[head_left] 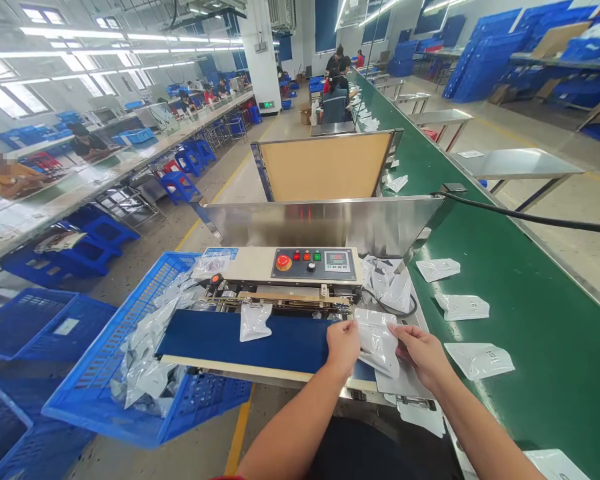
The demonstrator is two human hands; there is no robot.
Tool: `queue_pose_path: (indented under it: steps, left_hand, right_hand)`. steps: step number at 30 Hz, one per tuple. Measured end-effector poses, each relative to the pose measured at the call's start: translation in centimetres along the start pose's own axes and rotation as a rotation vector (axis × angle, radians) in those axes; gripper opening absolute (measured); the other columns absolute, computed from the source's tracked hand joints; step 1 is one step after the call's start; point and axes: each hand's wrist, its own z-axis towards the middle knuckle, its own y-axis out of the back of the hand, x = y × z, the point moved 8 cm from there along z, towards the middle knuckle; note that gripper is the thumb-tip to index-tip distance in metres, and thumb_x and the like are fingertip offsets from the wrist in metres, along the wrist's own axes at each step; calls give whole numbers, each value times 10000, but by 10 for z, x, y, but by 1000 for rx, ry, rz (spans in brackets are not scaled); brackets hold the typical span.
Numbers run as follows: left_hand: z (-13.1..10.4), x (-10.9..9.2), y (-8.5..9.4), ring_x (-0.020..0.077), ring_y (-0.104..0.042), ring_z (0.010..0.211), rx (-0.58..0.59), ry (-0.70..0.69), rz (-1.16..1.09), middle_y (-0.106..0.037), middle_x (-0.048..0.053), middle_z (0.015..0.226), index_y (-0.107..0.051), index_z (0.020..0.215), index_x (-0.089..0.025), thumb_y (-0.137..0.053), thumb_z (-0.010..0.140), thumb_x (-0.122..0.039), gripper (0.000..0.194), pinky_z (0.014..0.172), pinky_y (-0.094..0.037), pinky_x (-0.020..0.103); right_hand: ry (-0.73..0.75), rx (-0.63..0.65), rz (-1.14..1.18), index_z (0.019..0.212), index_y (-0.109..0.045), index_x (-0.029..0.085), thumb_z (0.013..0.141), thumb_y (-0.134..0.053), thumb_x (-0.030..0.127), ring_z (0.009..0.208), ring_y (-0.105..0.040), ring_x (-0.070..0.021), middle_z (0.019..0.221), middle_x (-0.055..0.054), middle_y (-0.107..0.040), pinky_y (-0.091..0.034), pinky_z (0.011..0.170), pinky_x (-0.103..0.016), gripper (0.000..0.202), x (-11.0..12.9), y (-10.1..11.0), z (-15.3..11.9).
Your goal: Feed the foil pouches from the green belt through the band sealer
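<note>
My left hand (343, 345) and my right hand (421, 352) together hold a white plastic pouch (377, 341) by its two sides, just over the right end of the sealing machine's dark blue belt (290, 340). Another white pouch (255, 321) rides on the belt under the sealing head, to the left of my hands. The machine's control panel (313, 263) with a red button sits behind the belt.
A blue crate (105, 373) holding several sealed pouches stands at the belt's left end. To the right, the green conveyor (530, 320) carries loose pouches (463, 307), and a black cable (530, 217) crosses it. Blue crates and stools lie left; people work at distant benches.
</note>
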Motion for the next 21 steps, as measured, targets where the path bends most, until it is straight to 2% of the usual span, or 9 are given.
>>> queue_pose_path:
  steps: [3, 6, 10, 13, 15, 17, 19, 21]
  left_hand:
    - [12, 1, 7, 134, -485, 534, -30, 33, -52, -579, 7, 570, -731, 642, -152, -906, 693, -691, 568, 529, -365, 255]
    - [21, -3, 25, 153, -559, 559, -68, 41, -107, -676, 52, 633, -783, 708, -127, -931, 653, -724, 618, 544, -426, 267]
    - [25, -12, 60, 171, -644, 617, -124, 10, -171, -760, 84, 722, -816, 789, -118, -932, 658, -740, 645, 586, -491, 266]
    - [22, -20, 94, 231, -759, 769, -175, -29, -288, -821, 126, 856, -821, 882, -124, -951, 708, -674, 592, 730, -597, 319]
    - [10, -25, 125, 288, -811, 992, -268, -91, -318, -846, 161, 1033, -821, 1009, -142, -947, 778, -610, 537, 924, -634, 396]
    - [-10, -35, 159, 312, -779, 1217, -381, -209, -198, -829, 167, 1225, -807, 1156, -174, -887, 876, -584, 503, 1096, -593, 449]
    - [-29, -48, 182, 323, -747, 1288, -409, -336, 8, -804, 157, 1312, -791, 1238, -186, -786, 957, -611, 509, 1127, -581, 467]
    - [-36, -57, 194, 297, -785, 1165, -389, -401, 79, -810, 125, 1259, -787, 1213, -195, -768, 963, -608, 484, 1039, -622, 438]
  right_hand:
    - [-93, 10, 8, 738, -708, 180, 519, -1101, 429, 511, -500, -72, 596, 56, -575, -494, 471, -181, 514, 0, -21, 7]
    - [-96, 49, -5, 742, -713, 181, 561, -1099, 407, 514, -530, -74, 612, 42, -619, -510, 478, -178, 482, 0, -51, 11]
    - [-79, 138, -22, 772, -750, 172, 580, -1100, 409, 601, -655, -115, 696, -15, -725, -605, 585, -208, 464, -3, -91, 5]
    - [-72, 201, -29, 846, -800, 164, 581, -1097, 449, 747, -767, -184, 820, -88, -812, -655, 688, -247, 490, -11, -98, -10]
    - [-40, 227, -38, 883, -826, 167, 598, -1071, 545, 828, -804, -233, 873, -119, -836, -667, 722, -285, 533, -21, -79, -24]
    - [25, 187, -54, 918, -844, 175, 629, -1009, 675, 837, -806, -269, 867, -121, -838, -655, 704, -322, 600, -39, -37, -38]
    - [82, 30, -86, 935, -848, 182, 654, -929, 773, 800, -789, -291, 817, -110, -823, -630, 683, -354, 660, -66, 29, -52]
    - [86, -250, -155, 930, -839, 194, 705, -834, 806, 793, -773, -312, 775, -98, -800, -620, 730, -394, 652, -101, 114, -74]
